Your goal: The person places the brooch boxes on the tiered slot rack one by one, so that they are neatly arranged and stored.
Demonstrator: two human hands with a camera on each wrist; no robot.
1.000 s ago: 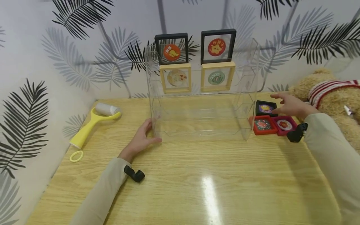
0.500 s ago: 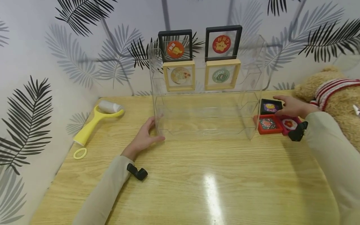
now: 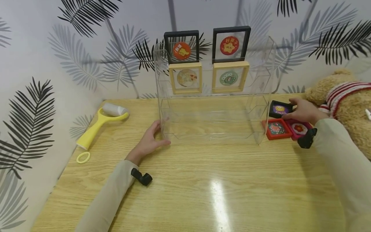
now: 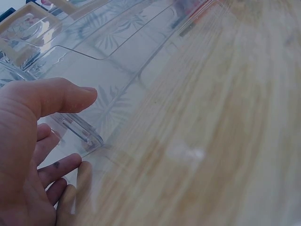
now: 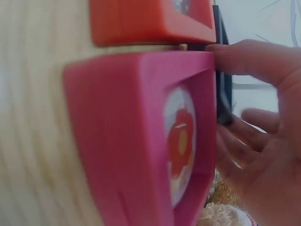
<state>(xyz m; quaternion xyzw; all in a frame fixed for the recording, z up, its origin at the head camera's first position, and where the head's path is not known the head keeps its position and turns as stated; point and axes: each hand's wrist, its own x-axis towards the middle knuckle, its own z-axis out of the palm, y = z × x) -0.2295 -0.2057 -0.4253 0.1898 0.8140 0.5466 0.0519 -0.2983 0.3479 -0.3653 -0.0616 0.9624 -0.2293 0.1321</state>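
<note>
My right hand (image 3: 305, 111) pinches a small black picture frame (image 3: 280, 109) with a purple and yellow picture, lying tilted. In the right wrist view the thumb and fingers are on opposite sides of the black frame (image 5: 225, 92), which is partly hidden. A red frame (image 3: 285, 127) and a magenta frame (image 3: 300, 129) lie in front of it on the table. My left hand (image 3: 147, 141) is at the left side of a clear tiered display rack (image 3: 208, 138), fingers spread. In the left wrist view its fingers lie close by the rack's corner (image 4: 91, 137); contact is hard to tell.
Two black frames (image 3: 181, 33) stand in the rack's top tier, with two cream frames (image 3: 185, 65) below. A yellow-handled lint roller (image 3: 92, 131) and yellow ring (image 3: 83, 157) lie at left. A teddy bear (image 3: 355, 106) sits at right.
My right thumb and fingers have closed on the black frame, which now tilts a little. The left hand stays by the rack. The head view has shifted slightly.
</note>
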